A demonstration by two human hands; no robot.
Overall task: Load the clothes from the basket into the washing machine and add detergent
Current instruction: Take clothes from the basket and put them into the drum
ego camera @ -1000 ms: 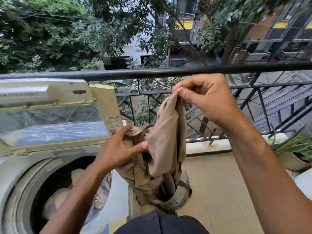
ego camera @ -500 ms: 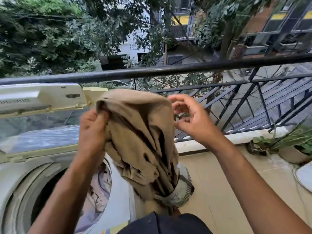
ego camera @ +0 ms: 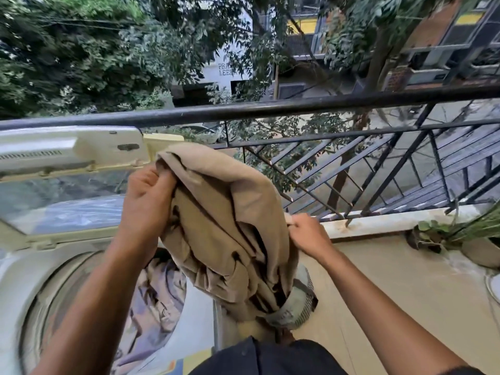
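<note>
Washing machine: white top-loading machine (ego camera: 19,282) at far left, its cream lid with clear window (ego camera: 65,190) raised and leaning back; pale crumpled clothes (ego camera: 159,299) already lie in the drum.
Left hand: left hand (ego camera: 147,201) above the drum's right edge, fingers curled tight round the upper fold of the garment.
Garment: tan cotton garment, bunched and hanging in folds (ego camera: 230,231), held between the two hands; most of it hangs beside the drum mouth, not over it.
Basket: grey woven laundry basket (ego camera: 297,309), largely hidden beneath the garment's lower end, which reaches down to its rim.
Right hand: right hand (ego camera: 307,235) pinching the garment's right edge, low, just in front of the ledge.
Railing: black metal balcony railing (ego camera: 324,106) directly behind, open street below.
Risk, snag: the trailing end may catch on the basket and tip it, if lifted sideways.
Risk, spill: fabric draped over the drum rim may slide to the floor.
Detergent: none in view; that step appears still ahead.
</note>
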